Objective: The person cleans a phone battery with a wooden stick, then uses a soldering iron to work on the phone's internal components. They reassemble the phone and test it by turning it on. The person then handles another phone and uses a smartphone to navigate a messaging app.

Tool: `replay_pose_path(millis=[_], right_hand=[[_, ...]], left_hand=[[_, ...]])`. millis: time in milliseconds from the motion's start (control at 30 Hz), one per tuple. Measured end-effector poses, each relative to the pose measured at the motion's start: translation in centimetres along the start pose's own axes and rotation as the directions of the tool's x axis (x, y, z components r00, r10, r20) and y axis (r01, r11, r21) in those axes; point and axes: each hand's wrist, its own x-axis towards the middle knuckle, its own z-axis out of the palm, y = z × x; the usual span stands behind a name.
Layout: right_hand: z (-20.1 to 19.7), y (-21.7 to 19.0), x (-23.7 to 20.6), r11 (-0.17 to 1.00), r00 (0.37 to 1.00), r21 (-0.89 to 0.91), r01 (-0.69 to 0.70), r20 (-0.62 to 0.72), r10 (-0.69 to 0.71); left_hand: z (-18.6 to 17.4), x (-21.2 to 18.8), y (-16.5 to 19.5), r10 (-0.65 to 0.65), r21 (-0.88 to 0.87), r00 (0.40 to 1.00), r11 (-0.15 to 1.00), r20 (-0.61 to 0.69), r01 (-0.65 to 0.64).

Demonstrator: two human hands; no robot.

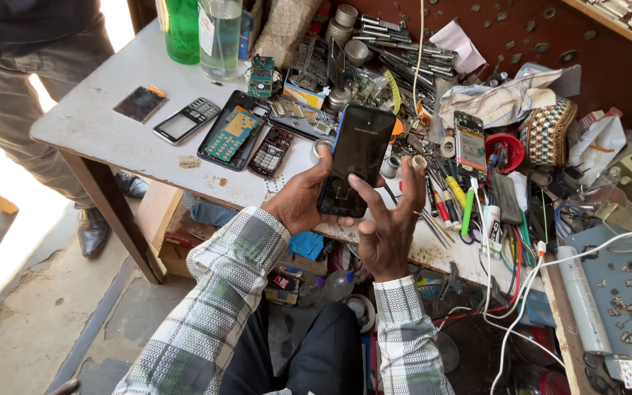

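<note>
A white desk [104,124] fills the upper part of the view, and its right half is covered with tools and phone parts. At its far left edge stands another person [31,80] in grey trousers and dark shoes; only the legs and part of the body show.

Two bottles stand at the back of the desk, a green one [182,29] and just beside it a clear one [220,36]. A patterned pouch [548,132] lies on the right, next to a red round tin [508,150]. A white cable [550,263] runs down over the right side.

The left hand [300,201] is closed around the lower part of a dark smartphone [354,159] and holds it upright above the front edge of the desk, near the middle of the view, with the screen toward the camera. The right hand [387,219] is open, just beside the phone, and its fingers are spread; the thumb is at the lower edge of the screen. Both sleeves have a grey and white check.

Smaller things lie on the left part of the desk: an opened phone with a green board [232,132], a keypad phone [270,152], a silver phone front [186,120] and a dark screen piece [140,103], well apart from the hands.
</note>
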Motion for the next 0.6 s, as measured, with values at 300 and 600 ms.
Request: replay_pose_path(millis=[300, 600], right_hand=[[0.2, 0.2, 0.0, 0.994, 0.987, 0.04, -0.098, -0.124, 0.103], [1.0, 1.4, -1.0, 0.962, 0.916, 0.224, -0.154, -0.332, 0.224]], left_hand=[[0.0, 0.2, 0.0, -0.036, -0.005, 0.999, 0.999, 0.003, 0.036], [0.0, 0.6, 0.4, 0.006, -0.116, 0.988, 0.993, 0.152, 0.012]])
